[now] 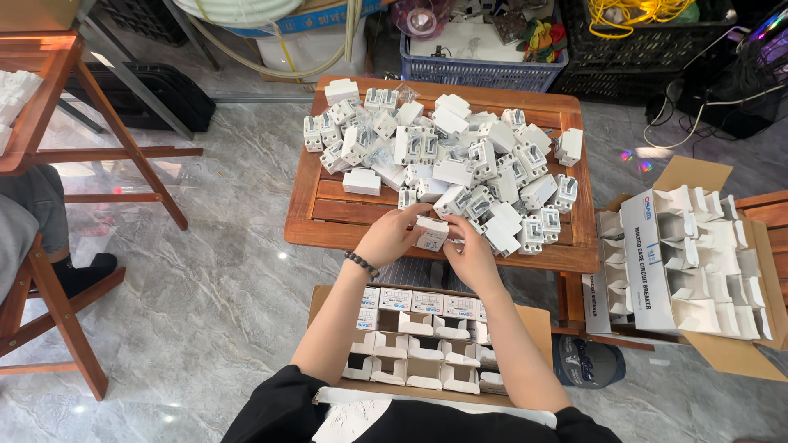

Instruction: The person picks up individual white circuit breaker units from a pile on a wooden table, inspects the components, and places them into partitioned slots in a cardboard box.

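Nearest, a carton (427, 340) was seen partly filled with small boxes. At the counter's (328, 221) near edge, one small white box (432, 233) was gripped between both hands (392, 236) (469, 250). Beyond, a large heap of white breakers (443, 160) remained unpacked.

A blue plastic crate (480, 70) stands behind the bench (328, 209). A grey cap (589, 363) lies on the marble floor (213, 303) (beside an open cardboard box (722, 349)).

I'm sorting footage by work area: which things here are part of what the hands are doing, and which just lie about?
In use: left hand, right hand, small white box, breaker pile, carton of boxes.
Lying about: blue crate, cap, yellow cable.
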